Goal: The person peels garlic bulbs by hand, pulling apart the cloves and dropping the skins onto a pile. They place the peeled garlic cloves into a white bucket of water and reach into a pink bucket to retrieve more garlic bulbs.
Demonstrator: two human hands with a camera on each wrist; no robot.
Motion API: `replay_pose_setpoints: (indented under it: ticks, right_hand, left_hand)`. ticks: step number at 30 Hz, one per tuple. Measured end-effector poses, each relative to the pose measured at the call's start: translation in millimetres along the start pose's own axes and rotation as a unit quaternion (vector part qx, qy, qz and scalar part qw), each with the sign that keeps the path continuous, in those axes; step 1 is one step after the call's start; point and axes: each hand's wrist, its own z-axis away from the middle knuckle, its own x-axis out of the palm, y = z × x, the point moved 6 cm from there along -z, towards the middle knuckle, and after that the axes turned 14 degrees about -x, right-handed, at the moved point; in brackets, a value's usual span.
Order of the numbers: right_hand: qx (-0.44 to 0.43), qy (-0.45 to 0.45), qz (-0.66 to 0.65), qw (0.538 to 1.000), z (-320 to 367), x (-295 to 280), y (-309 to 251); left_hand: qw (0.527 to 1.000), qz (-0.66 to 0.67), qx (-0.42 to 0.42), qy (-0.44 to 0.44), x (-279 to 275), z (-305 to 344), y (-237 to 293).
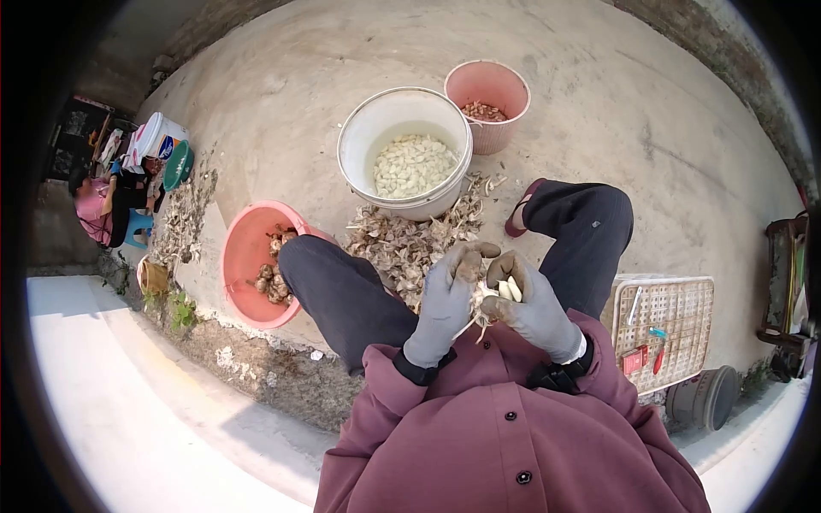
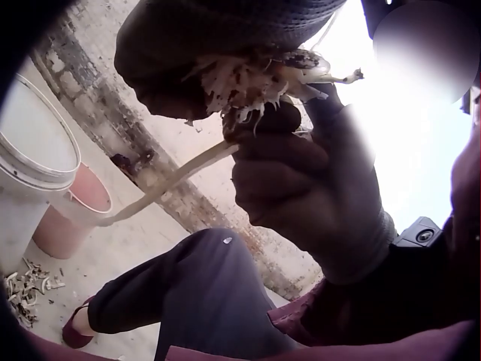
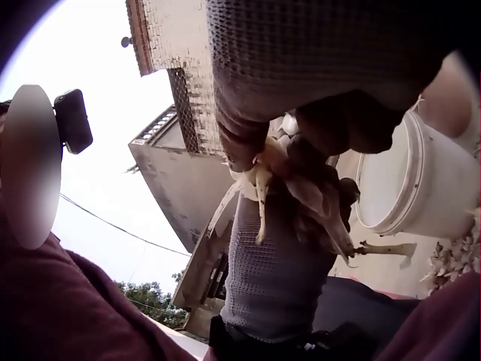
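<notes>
Both hands wear grey gloves with darkened fingers and meet in front of the person's lap. My left hand grips a partly broken garlic bulb with ragged skin. In the left wrist view, its pale roots show below the fingers, and a long dry stalk sticks out. Pale garlic cloves lie in the curled fingers of my right hand, whose thumb is at the bulb. From the right wrist view, strips of loose skin hang between the hands, and the fingers hide much of the bulb.
A white bucket holds peeled cloves in water, with a pink bucket behind it. Garlic skins litter the ground. A pink basin contains whole bulbs. At right stands a plastic crate; another person sits far left.
</notes>
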Motion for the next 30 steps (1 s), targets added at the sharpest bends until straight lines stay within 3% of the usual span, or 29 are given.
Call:
replay_pose_setpoints:
  ticks: [3, 5, 8, 9, 15, 18, 22, 24, 25, 30]
  right_hand:
    - [-0.051, 0.030, -0.073, 0.996, -1, 8, 4]
    - [-0.044, 0.031, -0.050, 0.997, 0, 15, 4]
    - [-0.035, 0.049, -0.049, 0.997, 0, 17, 15]
    - [-0.034, 0.063, -0.070, 0.995, -1, 17, 19]
    - [-0.006, 0.040, -0.097, 0.994, -3, 18, 26]
    - [-0.051, 0.012, -0.038, 0.998, -9, 20, 15]
    - [-0.037, -0.004, -0.059, 0.998, -8, 23, 13]
    - [-0.087, -0.010, -0.007, 0.996, -9, 28, 9]
    - [-0.053, -0.009, 0.014, 0.998, -8, 27, 6]
    - [-0.075, -0.003, 0.042, 0.996, -10, 22, 13]
  left_hand:
    - [0.998, -0.029, 0.051, 0.016, -5, 11, 11]
    - [0.987, -0.115, 0.094, 0.059, -10, 19, 22]
    - [0.979, -0.130, 0.129, 0.087, -11, 23, 20]
    - [0.967, -0.137, 0.182, 0.111, -9, 26, 18]
    - [0.990, -0.042, 0.077, 0.109, -13, 24, 4]
    - [0.984, -0.056, 0.113, 0.124, -19, 28, 12]
    - [0.987, -0.053, 0.088, 0.125, -28, 23, 1]
    - [0.983, -0.038, 0.113, 0.138, -27, 25, 0]
    - [0.985, -0.036, 0.104, 0.136, -27, 24, -3]
    - [0.974, -0.108, 0.107, 0.167, -22, 31, 7]
